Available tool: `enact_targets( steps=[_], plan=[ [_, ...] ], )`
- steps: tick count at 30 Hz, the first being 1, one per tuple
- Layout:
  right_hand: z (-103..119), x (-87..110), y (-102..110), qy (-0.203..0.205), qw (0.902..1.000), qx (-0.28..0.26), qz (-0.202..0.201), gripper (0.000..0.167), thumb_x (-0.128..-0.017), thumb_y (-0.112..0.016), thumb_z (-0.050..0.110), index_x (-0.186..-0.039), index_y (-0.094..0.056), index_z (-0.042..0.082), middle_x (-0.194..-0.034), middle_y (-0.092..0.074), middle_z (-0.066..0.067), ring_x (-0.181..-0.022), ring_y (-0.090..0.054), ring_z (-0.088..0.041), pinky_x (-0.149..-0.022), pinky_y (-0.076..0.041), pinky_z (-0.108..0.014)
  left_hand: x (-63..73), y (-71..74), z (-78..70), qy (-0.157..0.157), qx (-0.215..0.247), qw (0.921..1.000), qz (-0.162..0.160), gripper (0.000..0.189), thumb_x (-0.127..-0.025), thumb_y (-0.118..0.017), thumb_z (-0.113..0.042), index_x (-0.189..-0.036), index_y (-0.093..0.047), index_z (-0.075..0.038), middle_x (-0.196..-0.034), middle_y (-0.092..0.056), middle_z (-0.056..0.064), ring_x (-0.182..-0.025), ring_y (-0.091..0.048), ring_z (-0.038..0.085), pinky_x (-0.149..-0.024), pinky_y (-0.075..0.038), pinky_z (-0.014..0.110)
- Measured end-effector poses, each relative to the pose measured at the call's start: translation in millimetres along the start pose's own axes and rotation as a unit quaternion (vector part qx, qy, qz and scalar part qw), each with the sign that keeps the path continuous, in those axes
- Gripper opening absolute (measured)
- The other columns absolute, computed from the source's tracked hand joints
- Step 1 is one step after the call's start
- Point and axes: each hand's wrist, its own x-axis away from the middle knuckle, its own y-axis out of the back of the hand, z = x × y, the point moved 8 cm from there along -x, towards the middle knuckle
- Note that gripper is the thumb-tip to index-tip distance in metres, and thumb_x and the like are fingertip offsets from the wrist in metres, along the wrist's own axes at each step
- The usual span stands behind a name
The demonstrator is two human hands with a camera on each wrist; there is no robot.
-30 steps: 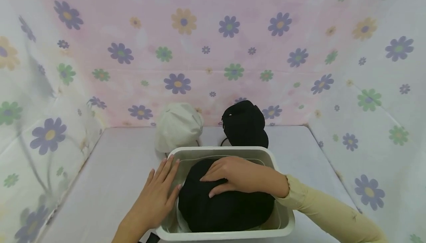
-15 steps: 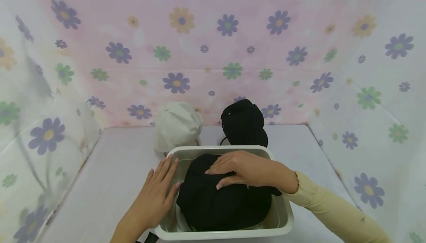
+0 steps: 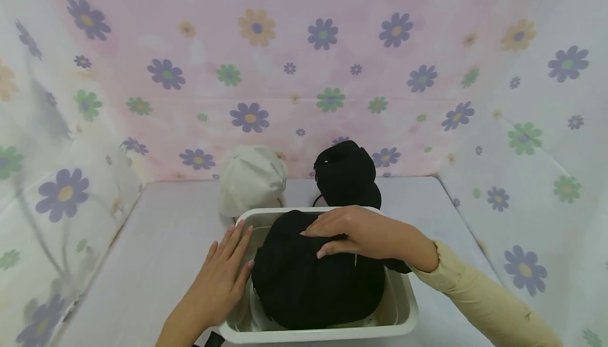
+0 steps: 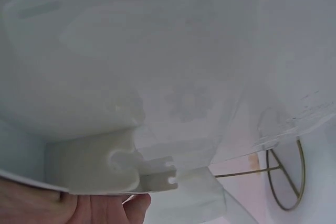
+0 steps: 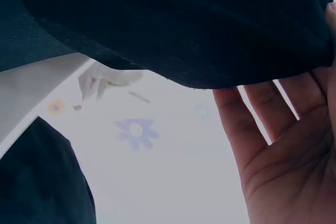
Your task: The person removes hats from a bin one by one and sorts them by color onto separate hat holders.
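Observation:
A black cap (image 3: 323,289) fills most of a white plastic bin (image 3: 328,335) in the head view, part of it rising above the far rim. My right hand (image 3: 368,233) pinches the cap's upper part between thumb and fingers. Seen from the right wrist, the fingers of that hand (image 5: 289,140) lie against the dark cloth's edge, and a white mark shows on the cloth. My left hand (image 3: 216,278) rests on the bin's left rim with its fingers straight. The left wrist view looks at the bin's pale wall (image 4: 184,51), with fingertips along its edge.
Behind the bin stand a white cap (image 3: 252,178) on the left and another black cap (image 3: 349,178) on the right. A brass-coloured wire stand (image 4: 299,182) shows in the left wrist view. Flowered cloth (image 3: 299,99) encloses the white tabletop (image 3: 157,241) at the back and sides.
My right hand has moved up and to the right, drawing the black cap's upper part toward the far rim. The left hand has stayed on the bin's rim.

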Motion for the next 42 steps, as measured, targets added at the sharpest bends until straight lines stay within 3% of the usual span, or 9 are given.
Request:
enact_targets(
  steps=[7,14,22,29,38,42],
  plan=[
    [4,4.3,16,0.017,0.999,0.006,-0.042,0.043,-0.096,-0.069,0.031,-0.132,-0.068,0.008,-0.13,-0.07,-0.002,-0.124,-0.064,-0.017,-0.104,-0.052,-0.032,1.3,2.6,-0.8,-0.01,-0.001,0.9999,-0.011,0.06,-0.108,-0.049,-0.028,-0.161,-0.029,-0.01,-0.169,-0.021,0.012,-0.154,-0.021,0.038,-0.114,-0.023,0.071],
    [2,7.6,20,0.006,0.9991,0.02,-0.038,0.042,-0.097,-0.067,0.029,-0.134,-0.067,0.008,-0.132,-0.069,-0.003,-0.127,-0.062,-0.02,-0.105,-0.051,-0.035,2.2,0.8,0.8,-0.002,0.003,1.0,-0.004,0.059,-0.108,-0.047,-0.029,-0.161,-0.029,-0.01,-0.17,-0.02,0.01,-0.155,-0.019,0.036,-0.115,-0.021,0.071],
    [5,10.6,38,0.009,0.999,-0.003,-0.044,0.041,-0.097,-0.068,0.021,-0.135,-0.066,0.006,-0.134,-0.067,-0.005,-0.129,-0.06,-0.022,-0.105,-0.051,-0.035,1.8,3.1,-0.2,-0.005,0.001,1.0,-0.006,0.06,-0.107,-0.049,-0.026,-0.161,-0.029,-0.01,-0.169,-0.021,0.012,-0.154,-0.02,0.039,-0.114,-0.022,0.072],
    [5,13.1,55,-0.001,0.9986,0.001,-0.053,0.043,-0.095,-0.071,0.015,-0.136,-0.065,0.006,-0.136,-0.067,-0.005,-0.128,-0.061,-0.021,-0.102,-0.053,-0.038,0.8,-1.2,2.2,0.012,0.015,0.9996,0.022,0.061,-0.109,-0.046,-0.03,-0.162,-0.026,-0.01,-0.17,-0.017,0.011,-0.155,-0.017,0.039,-0.115,-0.018,0.072],
    [1,11.3,80,-0.004,0.9978,0.011,-0.066,0.042,-0.095,-0.07,0.009,-0.136,-0.065,0.005,-0.134,-0.068,-0.005,-0.127,-0.061,-0.022,-0.102,-0.053,-0.04,1.6,-0.6,1.1,0.005,0.025,0.9996,0.011,0.06,-0.108,-0.048,-0.028,-0.161,-0.028,-0.009,-0.17,-0.018,0.012,-0.155,-0.018,0.04,-0.115,-0.019,0.072],
    [-3,12.0,91,0.002,0.9971,0.008,-0.075,0.04,-0.095,-0.069,0.005,-0.135,-0.065,0.006,-0.132,-0.068,-0.003,-0.123,-0.062,-0.019,-0.097,-0.054,-0.035,1.0,1.9,0.4,0.001,0.025,0.9997,0.003,0.06,-0.108,-0.049,-0.026,-0.161,-0.029,-0.008,-0.169,-0.02,0.013,-0.154,-0.019,0.04,-0.115,-0.02,0.072]
  ],
)
